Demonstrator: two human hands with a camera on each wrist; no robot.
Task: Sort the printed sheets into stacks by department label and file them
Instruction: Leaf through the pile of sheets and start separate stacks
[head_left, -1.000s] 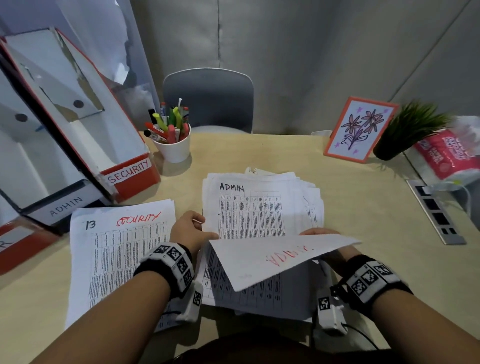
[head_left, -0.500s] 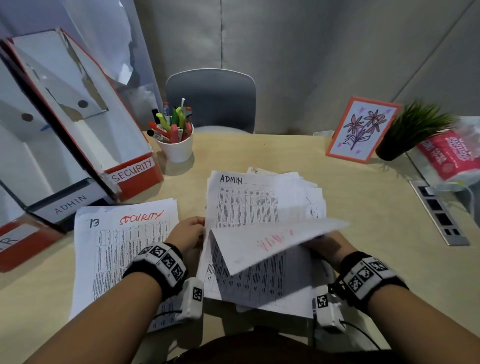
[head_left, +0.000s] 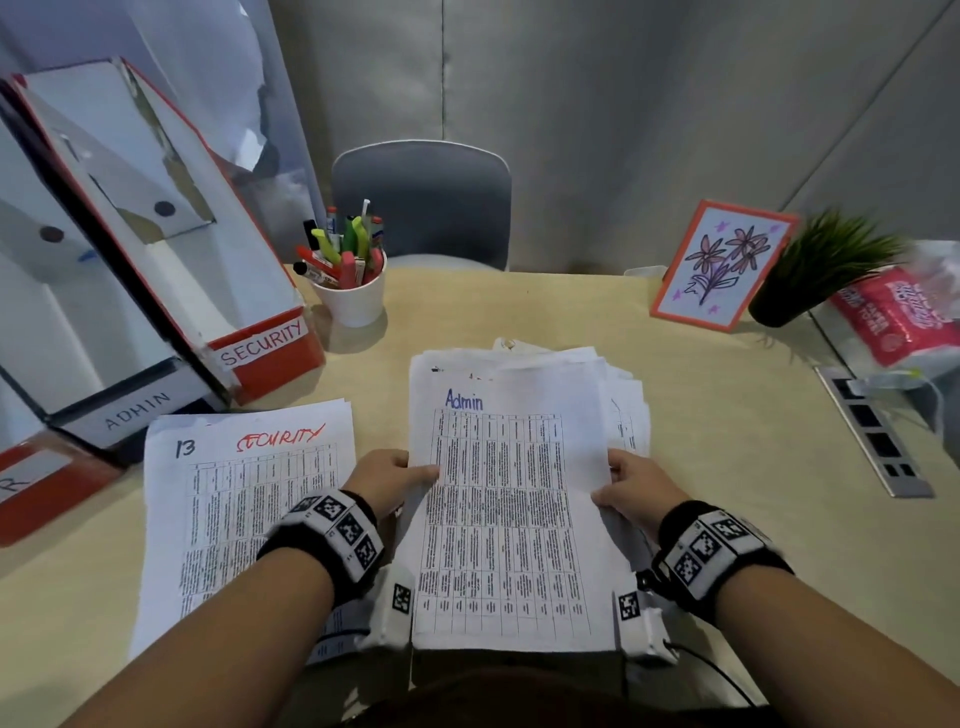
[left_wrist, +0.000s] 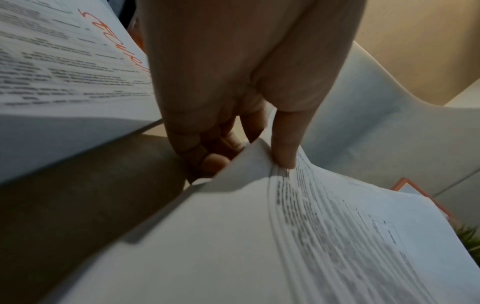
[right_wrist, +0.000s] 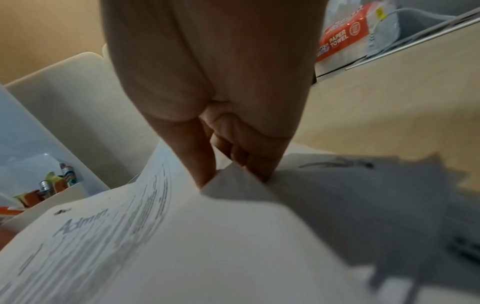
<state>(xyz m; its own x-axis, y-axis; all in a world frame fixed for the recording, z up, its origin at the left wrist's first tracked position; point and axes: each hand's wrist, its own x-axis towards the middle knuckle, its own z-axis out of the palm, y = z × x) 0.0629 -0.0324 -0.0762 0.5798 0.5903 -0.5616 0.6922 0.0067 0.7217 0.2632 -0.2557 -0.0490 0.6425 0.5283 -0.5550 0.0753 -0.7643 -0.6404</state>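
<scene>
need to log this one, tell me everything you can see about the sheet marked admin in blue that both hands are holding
The Admin sheet is white paper printed with a dense table, "Admin" handwritten in blue at its top left. It lies uppermost over the loose pile, slightly lifted. The left hand pinches its left edge and the right hand its right edge, thumbs on top. A small dark mark sits near its top left corner.

Far left: white cup (head_left: 352, 301) of markers. Far right: framed flower drawing (head_left: 719, 265), potted plant (head_left: 826, 265), paper towel pack (head_left: 904, 317). Beyond: grey chair (head_left: 422, 202).

I note my left hand (head_left: 387, 480) and right hand (head_left: 631, 486) forward, forearms converging, thumbs on top, fingers curled beneath.
</scene>
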